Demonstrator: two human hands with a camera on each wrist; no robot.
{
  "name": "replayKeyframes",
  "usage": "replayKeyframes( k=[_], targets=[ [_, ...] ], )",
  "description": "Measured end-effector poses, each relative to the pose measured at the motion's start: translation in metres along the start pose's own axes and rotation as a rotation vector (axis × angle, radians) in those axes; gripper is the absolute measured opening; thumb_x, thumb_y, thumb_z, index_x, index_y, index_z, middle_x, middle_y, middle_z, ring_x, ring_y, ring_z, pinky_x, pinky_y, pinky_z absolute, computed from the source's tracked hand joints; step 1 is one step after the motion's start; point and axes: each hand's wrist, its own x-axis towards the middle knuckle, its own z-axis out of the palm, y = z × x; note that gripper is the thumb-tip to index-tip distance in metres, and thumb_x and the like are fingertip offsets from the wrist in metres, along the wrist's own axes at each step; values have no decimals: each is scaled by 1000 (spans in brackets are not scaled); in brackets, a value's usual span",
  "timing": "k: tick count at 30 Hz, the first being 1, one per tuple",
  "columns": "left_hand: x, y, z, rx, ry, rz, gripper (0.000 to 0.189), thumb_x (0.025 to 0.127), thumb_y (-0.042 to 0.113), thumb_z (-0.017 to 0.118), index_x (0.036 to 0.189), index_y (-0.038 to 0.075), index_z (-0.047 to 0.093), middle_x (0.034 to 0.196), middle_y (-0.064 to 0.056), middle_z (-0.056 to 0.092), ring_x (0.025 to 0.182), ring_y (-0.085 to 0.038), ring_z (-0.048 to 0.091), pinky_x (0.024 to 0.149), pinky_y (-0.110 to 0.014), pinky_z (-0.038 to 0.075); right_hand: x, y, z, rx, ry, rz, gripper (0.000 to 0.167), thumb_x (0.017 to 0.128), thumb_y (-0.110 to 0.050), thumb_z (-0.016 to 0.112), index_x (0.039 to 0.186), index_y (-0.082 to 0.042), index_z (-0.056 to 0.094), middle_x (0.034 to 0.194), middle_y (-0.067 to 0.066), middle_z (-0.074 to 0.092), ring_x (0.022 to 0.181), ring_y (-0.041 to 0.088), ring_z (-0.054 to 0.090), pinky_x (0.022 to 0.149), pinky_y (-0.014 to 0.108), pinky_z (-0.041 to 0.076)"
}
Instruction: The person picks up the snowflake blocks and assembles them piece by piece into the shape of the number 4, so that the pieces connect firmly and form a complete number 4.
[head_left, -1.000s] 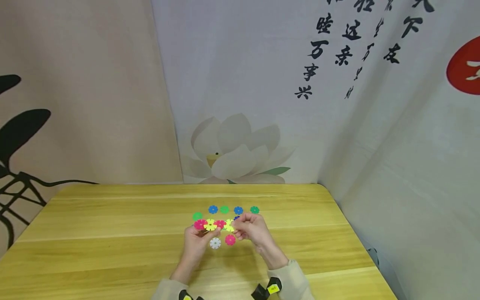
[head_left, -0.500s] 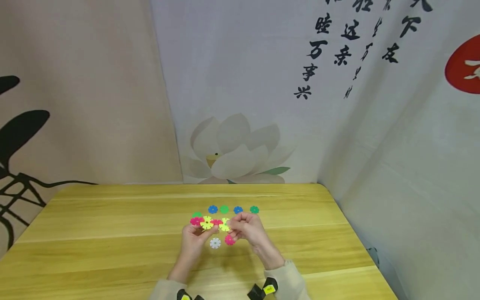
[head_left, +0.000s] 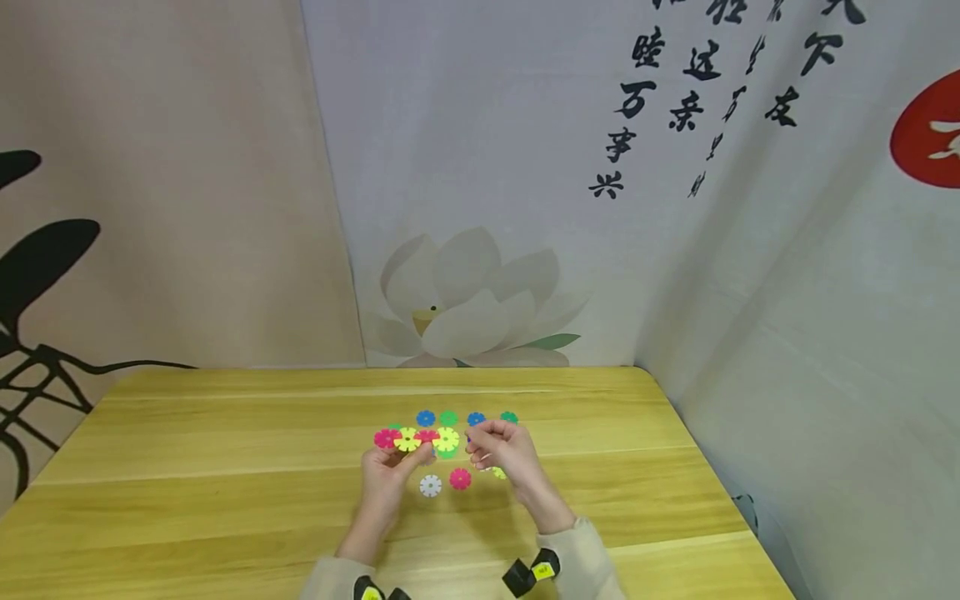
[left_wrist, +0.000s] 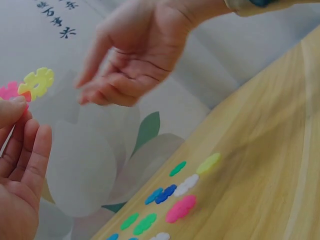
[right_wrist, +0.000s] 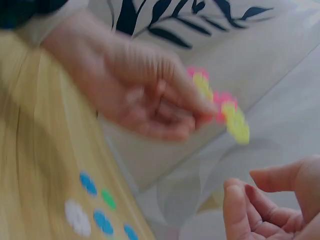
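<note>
My left hand [head_left: 382, 487] pinches a row of notched plastic connecting discs joined edge to edge, pink and yellow by turns. The row is held up above the table, its yellow end disc [head_left: 446, 439] pointing right. In the right wrist view the thumb and forefinger of that hand meet at a pink disc [right_wrist: 224, 102] within the row. My right hand [head_left: 512, 458] hovers just right of the yellow end, apart from it. Its fingers are loosely bent and hold nothing; a gap shows between thumb and forefinger in the right wrist view.
Loose discs lie flat on the wooden table [head_left: 225, 500] around and beneath the hands: a white one [head_left: 431, 486], a pink one [head_left: 461, 478], several blue and green ones, and a yellow one [left_wrist: 208, 163]. A printed curtain [head_left: 480, 167] hangs behind the table.
The right hand has let go of the yellow end disc and drawn away to the right. The left hand has shifted the row slightly left and up.
</note>
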Motion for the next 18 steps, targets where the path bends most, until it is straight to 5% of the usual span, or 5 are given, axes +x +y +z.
replayKeyframes(
  k=[11,18],
  targets=[
    [3,-1,-4,-8,23,-18,8,80,-2,70,74,0,66,64,3,67,61,-10,64,69,-22,53,19,35,-34,-188,108,24,28,89,-8,62,108,12,60,93,21,65,78,23,64,72,37,57],
    [3,-1,-5,-17,37,-40,11,80,4,73,78,-3,65,68,4,68,62,-10,65,74,-23,54,23,58,-49,-269,162,42,24,85,-2,64,104,12,62,95,14,66,71,11,56,61,23,51]
  ],
)
